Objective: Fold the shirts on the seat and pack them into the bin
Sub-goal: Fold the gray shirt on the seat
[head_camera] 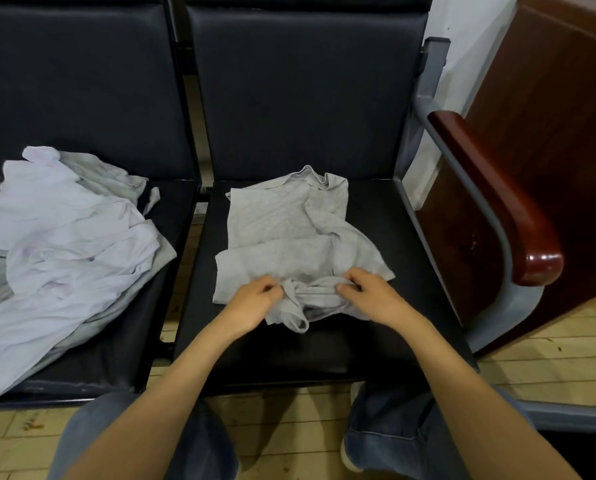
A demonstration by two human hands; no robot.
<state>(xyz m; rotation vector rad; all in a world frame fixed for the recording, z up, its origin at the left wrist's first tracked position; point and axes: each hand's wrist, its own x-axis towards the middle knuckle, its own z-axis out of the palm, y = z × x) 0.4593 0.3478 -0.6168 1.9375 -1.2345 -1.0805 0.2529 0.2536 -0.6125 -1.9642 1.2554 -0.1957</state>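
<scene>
A light grey shirt (282, 230) lies partly folded on the right black seat (386, 230), its collar toward the backrest. Its near edge is bunched into a roll. My left hand (251, 301) pinches that bunched fabric at its left end. At the roll's right end, my right hand (372, 297) grips the fabric with curled fingers. A heap of unfolded shirts (64, 244), pale lilac over grey, sprawls across the left seat (123, 341) and hangs over its front edge. No bin is in view.
A dark red wooden armrest (497, 199) on a grey metal frame borders the right seat. Behind it stands a brown wooden cabinet (549, 116). My knees in blue jeans (386, 420) are close to the seat's front over a pale tiled floor.
</scene>
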